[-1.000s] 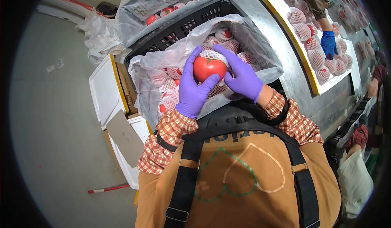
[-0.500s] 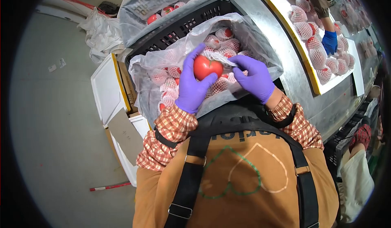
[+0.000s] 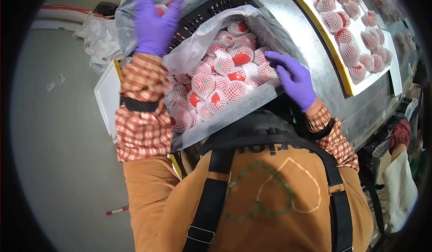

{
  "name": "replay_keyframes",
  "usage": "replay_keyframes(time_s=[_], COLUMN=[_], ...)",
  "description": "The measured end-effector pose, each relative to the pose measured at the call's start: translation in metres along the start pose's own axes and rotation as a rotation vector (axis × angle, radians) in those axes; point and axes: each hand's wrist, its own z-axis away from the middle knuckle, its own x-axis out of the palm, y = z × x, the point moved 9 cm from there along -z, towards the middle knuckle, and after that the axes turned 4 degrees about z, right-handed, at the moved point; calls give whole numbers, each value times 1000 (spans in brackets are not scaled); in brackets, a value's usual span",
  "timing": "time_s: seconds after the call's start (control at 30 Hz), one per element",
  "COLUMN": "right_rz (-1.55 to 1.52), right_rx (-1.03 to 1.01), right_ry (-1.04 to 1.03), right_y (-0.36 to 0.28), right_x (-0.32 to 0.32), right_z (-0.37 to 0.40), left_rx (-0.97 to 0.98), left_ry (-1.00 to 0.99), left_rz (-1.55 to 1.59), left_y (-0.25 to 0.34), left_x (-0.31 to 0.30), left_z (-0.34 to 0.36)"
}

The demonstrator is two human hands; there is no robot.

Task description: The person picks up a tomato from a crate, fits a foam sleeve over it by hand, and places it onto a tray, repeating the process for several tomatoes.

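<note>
My left hand [image 3: 155, 27], in a purple glove and blurred, reaches over the farther lined crate with its fingers spread. Red tomatoes [image 3: 159, 11] show beside those fingers; I see no firm hold on one. At the right side of the nearer crate, my right hand [image 3: 294, 80], also gloved in purple, has thumb and forefinger against a tomato in a white foam net [image 3: 267, 73]. Many more netted tomatoes [image 3: 224, 65] fill this crate, some with bare red patches showing.
A plastic liner [image 3: 234, 116] covers the near crate's edge. To the right, a yellow-edged white tray [image 3: 355, 83] of netted tomatoes lies on a metal table [image 3: 321, 112]. A white box [image 3: 105, 96] stands at the left. Another person's red patterned glove [image 3: 399, 135] shows far right.
My left hand has swung up and left to the far crate, without the bare tomato it held. My right hand has come down beside a netted tomato. The co-worker's blue-gloved hand has left the tray.
</note>
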Motion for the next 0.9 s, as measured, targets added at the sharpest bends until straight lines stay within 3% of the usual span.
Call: replay_keyframes(time_s=[0.03,0.07,0.1,0.2,0.33,0.4,0.5,0.57,0.67,0.73,0.8,0.9], right_rz=[1,112,223,223,282,302,317,317,270,143,181,140], right_rx=[12,-23,-60,-56,-36,-46,-42,-35,-12,94,46,3], right_ry=[3,-27,-59,-57,-78,-77,-83,-82,-53,-19,-14,-46], right_y=[1,-2,-6,-7,-6,-6,-5,-5,-8,-1,4,12], right_x=[1,5,9,7,7,7,6,5,2,-1,2,23], right_z=[0,0,0,-2,-1,-2,-1,-3,-6,-10,-18,-25], left_rx=[-148,-62,-160,-82,-38,-220,-296,-257,-534,-556,-556,-488], left_ry=[-114,-269,-466,-829,-811,-980,-1050,-996,-858,-749,-582,-466], left_rz=[376,394,292,82,-112,-176,-89,-108,198,339,576,665], left_y=[11,15,20,14,-10,-26,-33,-33,-37,-22,-1,36], left_x=[35,74,108,196,243,261,265,259,239,211,174,123], left_z=[22,45,73,145,172,179,177,174,170,157,141,125])
